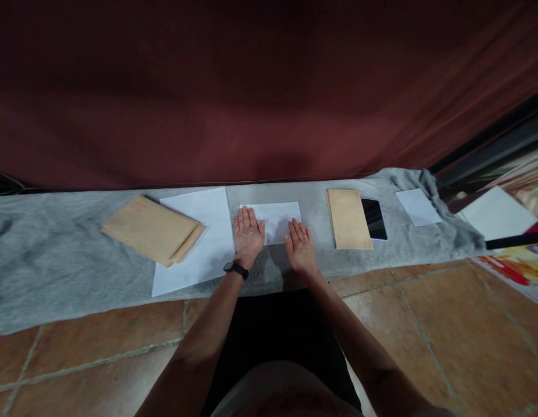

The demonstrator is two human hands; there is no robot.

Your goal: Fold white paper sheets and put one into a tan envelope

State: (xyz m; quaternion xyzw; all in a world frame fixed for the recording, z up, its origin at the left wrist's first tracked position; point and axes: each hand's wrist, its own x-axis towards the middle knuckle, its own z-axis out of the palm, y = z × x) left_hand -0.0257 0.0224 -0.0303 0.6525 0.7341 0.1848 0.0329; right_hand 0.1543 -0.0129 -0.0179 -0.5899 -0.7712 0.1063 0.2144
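A folded-looking white sheet of paper (pixel 275 214) lies on the grey cloth between my hands. My left hand (pixel 248 233) rests flat over its left end, fingers stretched out. Over the right end, my right hand (pixel 300 246) lies with its fingers extended onto the paper. Neither hand grips anything. Left of my left hand is a larger stack of white paper (pixel 194 281), partly under several brown envelopes (pixel 147 229). On the right, a small pile of brown envelopes (pixel 350 220) partly covers a dark-screened phone (pixel 374 220).
The grey cloth (pixel 69 260) covers a long narrow surface beside a dark red curtain (pixel 251 116). Farther right lie a small white paper (pixel 418 207) and a white panel (pixel 497 214). A colourful printed box (pixel 518 269) stands by the right end, above the tiled floor (pixel 472 313).
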